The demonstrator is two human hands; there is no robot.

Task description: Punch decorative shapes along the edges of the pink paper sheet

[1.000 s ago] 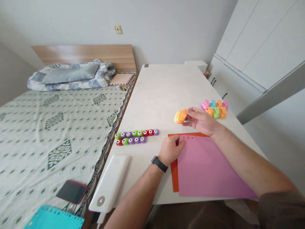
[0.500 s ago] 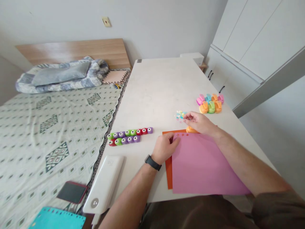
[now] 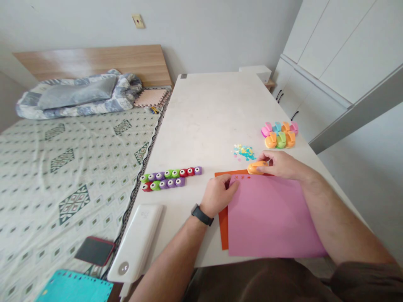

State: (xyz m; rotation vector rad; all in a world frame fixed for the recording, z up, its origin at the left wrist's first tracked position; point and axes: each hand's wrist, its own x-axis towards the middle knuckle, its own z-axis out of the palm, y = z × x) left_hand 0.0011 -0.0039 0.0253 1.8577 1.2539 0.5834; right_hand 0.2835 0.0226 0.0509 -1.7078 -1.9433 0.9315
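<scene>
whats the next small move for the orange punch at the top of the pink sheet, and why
Probably line the orange punch up with the pink sheet's top edge: the right hand grips it there, right of three cut-outs, while the left hand rests at the upper left corner. Whether paper is in its slot is hidden.

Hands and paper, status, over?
Left hand on pink sheet, top-left corner. Right hand holding orange punch at top edge. Confetti just beyond, off the sheet.
</scene>
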